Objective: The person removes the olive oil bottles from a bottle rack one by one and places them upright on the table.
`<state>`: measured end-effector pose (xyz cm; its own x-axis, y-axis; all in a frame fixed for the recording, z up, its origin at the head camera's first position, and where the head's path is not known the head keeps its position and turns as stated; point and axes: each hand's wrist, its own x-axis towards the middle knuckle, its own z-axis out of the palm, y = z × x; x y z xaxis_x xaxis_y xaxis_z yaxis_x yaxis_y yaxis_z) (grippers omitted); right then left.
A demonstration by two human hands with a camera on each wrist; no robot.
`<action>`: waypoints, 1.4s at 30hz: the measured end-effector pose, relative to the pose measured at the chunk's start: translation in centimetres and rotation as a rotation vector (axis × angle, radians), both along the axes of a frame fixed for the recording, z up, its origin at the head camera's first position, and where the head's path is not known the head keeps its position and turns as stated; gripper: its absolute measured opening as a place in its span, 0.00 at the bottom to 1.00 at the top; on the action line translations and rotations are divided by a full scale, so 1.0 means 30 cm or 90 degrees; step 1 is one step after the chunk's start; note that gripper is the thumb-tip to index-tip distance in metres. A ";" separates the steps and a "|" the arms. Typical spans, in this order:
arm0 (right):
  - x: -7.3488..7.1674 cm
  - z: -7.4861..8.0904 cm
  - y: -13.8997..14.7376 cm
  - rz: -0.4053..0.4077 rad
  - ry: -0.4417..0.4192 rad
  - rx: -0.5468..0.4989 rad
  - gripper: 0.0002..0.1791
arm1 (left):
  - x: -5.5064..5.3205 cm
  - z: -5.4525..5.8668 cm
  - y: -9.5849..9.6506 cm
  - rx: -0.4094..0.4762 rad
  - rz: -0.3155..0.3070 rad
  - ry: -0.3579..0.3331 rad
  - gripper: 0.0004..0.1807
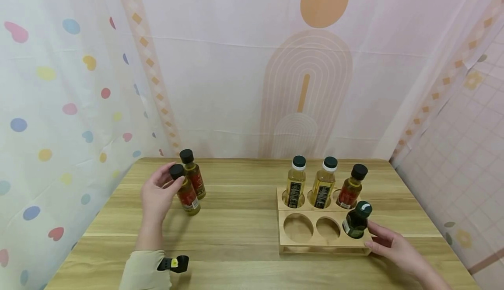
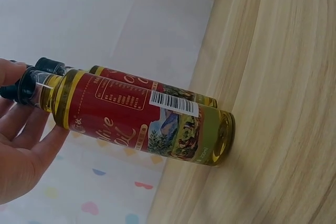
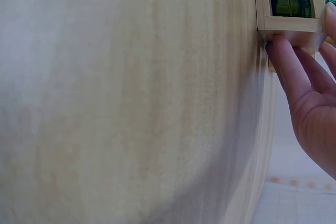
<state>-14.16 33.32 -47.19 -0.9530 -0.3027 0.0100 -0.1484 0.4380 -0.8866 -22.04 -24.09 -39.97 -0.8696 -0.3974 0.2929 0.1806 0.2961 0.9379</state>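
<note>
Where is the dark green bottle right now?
In the head view, the dark green bottle sits to the right, in the front-right hole of the wooden rack, in front of a red-labelled bottle and beside the right hand.

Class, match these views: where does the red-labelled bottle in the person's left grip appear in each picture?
Head: the bottle is left of centre, nearer of the pair.
Left wrist: the bottle lies across the middle and left, cap leftward.
Right wrist: not in it.
Shared landmark: wooden tabletop.
</note>
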 end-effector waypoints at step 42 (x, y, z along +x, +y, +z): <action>-0.002 0.016 -0.002 -0.010 -0.048 0.006 0.37 | 0.027 -0.006 -0.060 -0.063 -0.040 -0.022 0.30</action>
<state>-14.22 33.24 -46.72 -0.9554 -0.2882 -0.0641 -0.0753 0.4478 -0.8909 -21.24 -25.88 -40.15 -0.9022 -0.3124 0.2973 0.1698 0.3764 0.9108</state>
